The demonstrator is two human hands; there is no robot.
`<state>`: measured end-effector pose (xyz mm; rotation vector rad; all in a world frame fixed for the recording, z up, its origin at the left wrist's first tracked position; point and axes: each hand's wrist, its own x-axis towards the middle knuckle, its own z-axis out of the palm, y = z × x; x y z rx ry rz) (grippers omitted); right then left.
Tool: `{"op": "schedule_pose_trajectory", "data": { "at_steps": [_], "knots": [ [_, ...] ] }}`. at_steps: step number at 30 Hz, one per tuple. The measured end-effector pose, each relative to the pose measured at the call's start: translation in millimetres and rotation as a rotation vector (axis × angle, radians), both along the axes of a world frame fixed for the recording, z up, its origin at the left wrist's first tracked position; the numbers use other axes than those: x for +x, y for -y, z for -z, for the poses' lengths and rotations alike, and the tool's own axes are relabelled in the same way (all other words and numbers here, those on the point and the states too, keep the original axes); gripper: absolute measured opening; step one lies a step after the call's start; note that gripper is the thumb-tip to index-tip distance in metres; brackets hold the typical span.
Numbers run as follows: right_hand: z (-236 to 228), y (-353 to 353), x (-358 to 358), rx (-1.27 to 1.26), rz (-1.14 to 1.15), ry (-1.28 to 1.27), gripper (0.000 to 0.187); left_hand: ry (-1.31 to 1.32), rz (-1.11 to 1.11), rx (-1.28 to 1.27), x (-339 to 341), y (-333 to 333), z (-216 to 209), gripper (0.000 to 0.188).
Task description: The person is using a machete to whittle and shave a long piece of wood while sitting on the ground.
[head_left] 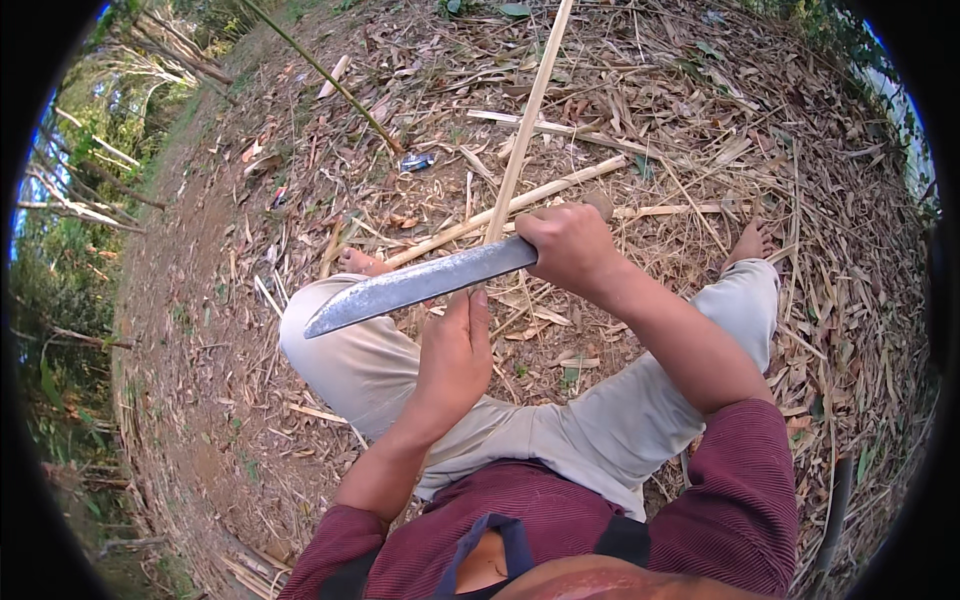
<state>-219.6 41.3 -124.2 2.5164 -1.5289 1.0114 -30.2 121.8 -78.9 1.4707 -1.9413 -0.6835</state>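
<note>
My right hand is closed round the handle of a machete, and the brown butt of the handle shows past my fist. The broad grey blade, its face scuffed pale, points to the left over my left knee. A long, pale bamboo strip runs from the far edge of the view down to the blade and passes behind it. Just on the near side of the blade, my left hand pinches with thumb and fingers, in line with the strip. The blade and fingers hide the strip's near end.
Dry leaves and split pieces cover the ground. A thicker pale stick lies crosswise between my feet, with another flat piece beyond. A thin green pole slants at the far left, near a small blue wrapper. Bushes stand left.
</note>
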Motion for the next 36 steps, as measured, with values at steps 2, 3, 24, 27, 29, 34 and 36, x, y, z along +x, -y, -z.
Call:
{"op": "schedule_pose_trajectory", "data": {
  "at_steps": [2,3,24,27,29,34,36],
  "knots": [
    [1,5,-4,-0.103,-0.011,0.023,0.011,0.019,-0.008,-0.030,0,-3,0,0.026],
    [2,11,-6,-0.150,-0.011,0.022,0.009,0.028,-0.013,-0.048,1,-3,-1,0.025],
    [-25,-7,-1,0.127,0.067,0.087,0.012,-0.658,0.002,0.809,30,-17,-21,0.027],
    [-20,-9,2,0.083,-0.020,0.011,0.013,-0.587,0.025,0.690,26,-9,-6,0.026],
    [-16,-17,8,0.064,-0.064,-0.040,0.014,-0.606,0.049,0.722,20,-4,-15,0.027],
    [-6,-15,15,0.107,-0.004,-0.007,0.014,-0.335,-0.017,0.484,22,-6,13,0.029],
    [-11,-6,1,0.176,0.083,0.007,0.016,-0.155,0.006,0.245,14,-12,7,0.031]
  ]
}}
